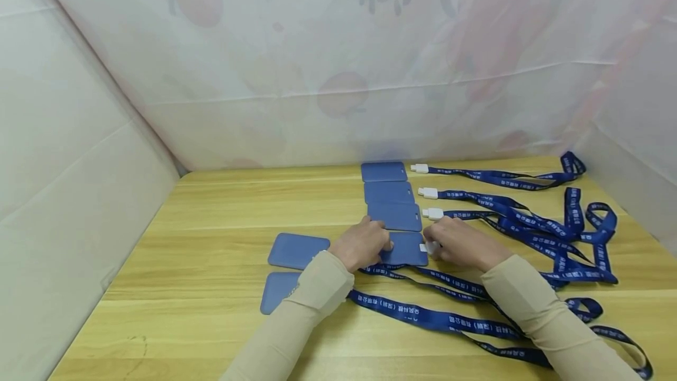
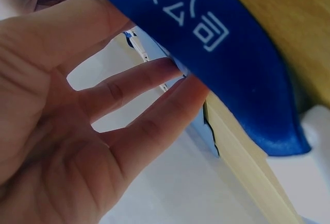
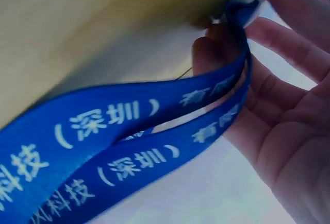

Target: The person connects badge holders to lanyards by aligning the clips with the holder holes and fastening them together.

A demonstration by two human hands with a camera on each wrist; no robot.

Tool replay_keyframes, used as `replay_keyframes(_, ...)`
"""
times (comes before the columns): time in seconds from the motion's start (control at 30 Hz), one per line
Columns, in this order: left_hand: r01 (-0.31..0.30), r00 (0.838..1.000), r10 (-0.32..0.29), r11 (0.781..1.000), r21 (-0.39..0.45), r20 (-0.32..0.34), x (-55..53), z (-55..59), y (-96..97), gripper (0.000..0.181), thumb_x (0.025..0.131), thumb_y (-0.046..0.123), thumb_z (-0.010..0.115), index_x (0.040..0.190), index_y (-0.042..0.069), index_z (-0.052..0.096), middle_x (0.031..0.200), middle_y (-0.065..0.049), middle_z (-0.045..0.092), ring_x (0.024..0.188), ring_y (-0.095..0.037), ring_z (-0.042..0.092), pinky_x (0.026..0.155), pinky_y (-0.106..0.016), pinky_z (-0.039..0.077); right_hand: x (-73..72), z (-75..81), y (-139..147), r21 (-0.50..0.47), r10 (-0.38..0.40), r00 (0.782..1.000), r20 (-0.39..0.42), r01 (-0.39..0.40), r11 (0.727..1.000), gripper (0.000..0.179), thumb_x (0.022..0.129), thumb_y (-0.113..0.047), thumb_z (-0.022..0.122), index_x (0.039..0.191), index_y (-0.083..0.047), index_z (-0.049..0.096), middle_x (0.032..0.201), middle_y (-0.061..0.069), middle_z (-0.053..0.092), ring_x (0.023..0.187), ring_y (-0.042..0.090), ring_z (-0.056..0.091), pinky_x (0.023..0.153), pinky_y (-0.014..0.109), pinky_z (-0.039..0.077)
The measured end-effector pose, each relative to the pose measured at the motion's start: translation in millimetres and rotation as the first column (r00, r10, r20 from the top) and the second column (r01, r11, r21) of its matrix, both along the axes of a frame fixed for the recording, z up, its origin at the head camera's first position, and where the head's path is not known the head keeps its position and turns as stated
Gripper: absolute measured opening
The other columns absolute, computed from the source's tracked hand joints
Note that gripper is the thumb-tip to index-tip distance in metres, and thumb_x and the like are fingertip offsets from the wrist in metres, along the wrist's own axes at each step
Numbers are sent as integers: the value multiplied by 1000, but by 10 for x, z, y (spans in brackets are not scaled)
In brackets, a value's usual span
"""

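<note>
My left hand [image 1: 362, 244] grips the left part of a blue card holder [image 1: 407, 250], its thumb lying over the face. At the holder's right edge, my right hand [image 1: 457, 243] pinches a white clip [image 1: 433, 249], whose small white tab overlaps the slotted end. From that clip a blue lanyard [image 3: 129, 116] with white lettering trails past the right palm. Another blue lanyard [image 2: 211, 44] crosses in front of the left fingers in the left wrist view, ending at a white clip [image 2: 304, 172].
Three card holders [image 1: 394, 216] form a column behind the hands, each facing a white-clipped lanyard [image 1: 508, 180]. Two more holders [image 1: 298, 250] lie left of the left hand. Lanyards [image 1: 423, 315] run under both forearms. Pale cloth walls [image 1: 275, 75] enclose the wooden table [image 1: 211, 287].
</note>
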State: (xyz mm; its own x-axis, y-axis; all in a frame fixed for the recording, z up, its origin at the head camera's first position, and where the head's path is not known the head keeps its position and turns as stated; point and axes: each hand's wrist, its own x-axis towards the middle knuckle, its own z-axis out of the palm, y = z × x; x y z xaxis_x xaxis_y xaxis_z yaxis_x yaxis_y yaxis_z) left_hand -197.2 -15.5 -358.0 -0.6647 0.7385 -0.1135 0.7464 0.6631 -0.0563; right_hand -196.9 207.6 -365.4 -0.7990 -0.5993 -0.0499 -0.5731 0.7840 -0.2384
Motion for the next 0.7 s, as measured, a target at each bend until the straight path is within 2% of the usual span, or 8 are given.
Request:
replay_keyframes(0.3,-11,1000,11,1000,-3,10,6,3,0,27,90,18,80,117,19,79,113,2,72,104,-12,61,97,-28,50,-2,-13,-7,-9,1,1000,1,-1,1000,15,82,10,69,93,1,74,79,0,64,65,10,52,59,27,52)
replay_keyframes(0.57,-46,998,46,999,4,38,15,-6,-3,32,91,18,78,123,19,75,120,-1,70,109,-15,61,96,-28,52,0,-1,-13,3,-10,1000,13,10,1000,15,83,9,70,95,0,74,80,1,64,67,11,53,61,28,53)
replay_keyframes(0.7,-46,998,46,999,-2,37,19,-4,-4,32,91,17,78,123,19,75,120,-1,70,111,-15,61,102,-31,50,6,3,-20,19,-20,1000,15,20,1000,13,84,7,72,95,0,74,80,0,63,68,12,54,63,30,54)
